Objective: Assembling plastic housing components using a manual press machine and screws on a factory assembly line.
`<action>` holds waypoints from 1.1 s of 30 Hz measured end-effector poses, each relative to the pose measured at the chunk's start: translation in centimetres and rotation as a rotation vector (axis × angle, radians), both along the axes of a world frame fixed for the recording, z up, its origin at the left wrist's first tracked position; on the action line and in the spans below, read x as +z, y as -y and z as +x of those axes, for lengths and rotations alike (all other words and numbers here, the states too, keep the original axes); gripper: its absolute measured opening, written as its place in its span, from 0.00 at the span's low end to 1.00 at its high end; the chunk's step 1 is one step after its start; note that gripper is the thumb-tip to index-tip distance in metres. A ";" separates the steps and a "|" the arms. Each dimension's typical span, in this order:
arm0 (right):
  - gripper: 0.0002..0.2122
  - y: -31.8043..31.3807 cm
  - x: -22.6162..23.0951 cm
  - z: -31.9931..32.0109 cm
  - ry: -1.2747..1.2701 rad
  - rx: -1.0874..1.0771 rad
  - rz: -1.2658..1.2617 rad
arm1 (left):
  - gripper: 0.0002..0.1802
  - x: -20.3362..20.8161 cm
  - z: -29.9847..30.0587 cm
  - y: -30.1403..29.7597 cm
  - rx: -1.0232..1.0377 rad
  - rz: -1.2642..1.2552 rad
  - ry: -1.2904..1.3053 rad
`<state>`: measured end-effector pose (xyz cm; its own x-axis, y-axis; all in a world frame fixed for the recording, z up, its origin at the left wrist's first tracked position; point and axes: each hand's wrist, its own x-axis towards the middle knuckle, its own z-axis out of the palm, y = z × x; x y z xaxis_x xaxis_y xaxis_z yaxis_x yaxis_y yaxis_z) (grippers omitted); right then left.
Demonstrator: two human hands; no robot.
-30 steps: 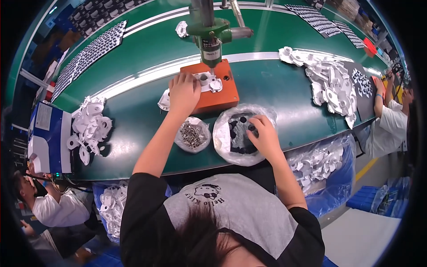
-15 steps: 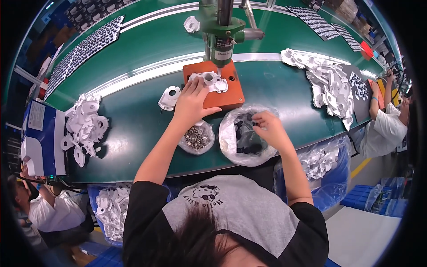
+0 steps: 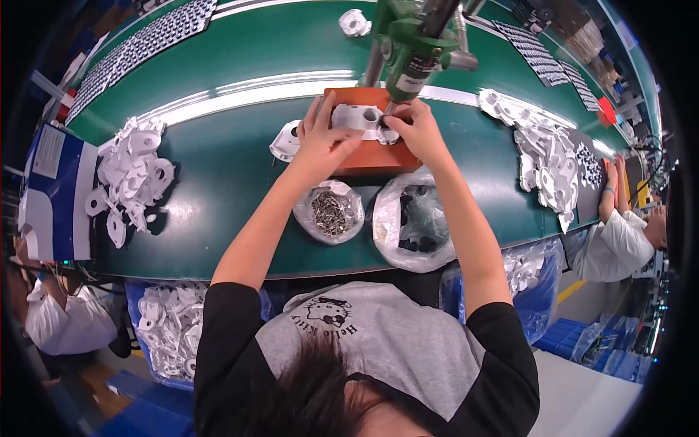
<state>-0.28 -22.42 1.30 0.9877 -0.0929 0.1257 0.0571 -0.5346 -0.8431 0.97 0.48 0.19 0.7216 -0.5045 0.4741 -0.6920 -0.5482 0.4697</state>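
Observation:
A white molded plastic part (image 3: pixel 354 119) lies in an orange block (image 3: pixel 364 159) beneath the green press (image 3: pixel 410 62). My left hand (image 3: pixel 320 144) rests on the block's left side against the part, its fingers spread and thumb stretched along the near edge. At the part's right end, just under the press tip, my right hand (image 3: pixel 416 130) pinches a small black piece, mostly hidden by the fingertips. Nearer to me sit a clear bag of metal pins (image 3: pixel 331 213) and a clear bag of small black pieces (image 3: pixel 413 244). Another white part (image 3: pixel 285 143) lies left of the block.
White parts are piled at the left (image 3: pixel 135 164) and right (image 3: pixel 546 160) of the green table. A blue and white machine (image 3: pixel 58 189) borders the left pile. Bins of white parts (image 3: pixel 171 328) stand below the front edge. Co-workers sit at both sides.
My right hand has moved up from the bag of black pieces to the white part on the block. The left hand has shifted slightly at the block's left side. The whole view has turned somewhat.

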 end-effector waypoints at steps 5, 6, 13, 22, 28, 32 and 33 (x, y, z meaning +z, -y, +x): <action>0.13 -0.4 0.9 -0.3 0.014 0.020 -0.010 | 0.29 -2.1 3.1 0.2 0.096 -0.404 -0.243; 0.13 -0.4 0.4 -0.2 0.046 -0.002 0.041 | 0.29 -2.5 3.4 0.6 0.067 -0.463 -0.321; 0.24 -1.4 0.3 -0.9 0.281 -0.091 -0.331 | 0.41 -2.7 4.6 0.6 -0.091 -0.438 -0.520; 0.11 -5.6 3.4 -4.7 0.490 -0.197 -0.432 | 0.41 -2.5 6.1 0.6 -0.044 -0.456 -0.441; 0.08 -12.7 2.4 -9.5 0.304 0.521 -0.639 | 0.38 -1.3 4.6 1.0 0.035 -0.485 -0.414; 0.05 -13.9 0.5 -10.3 0.362 0.407 -0.676 | 0.40 -2.7 4.2 1.3 0.007 -0.485 -0.365; 0.04 -13.8 0.3 -10.6 0.378 0.426 -0.674 | 0.41 -2.3 3.8 1.1 -0.007 -0.482 -0.393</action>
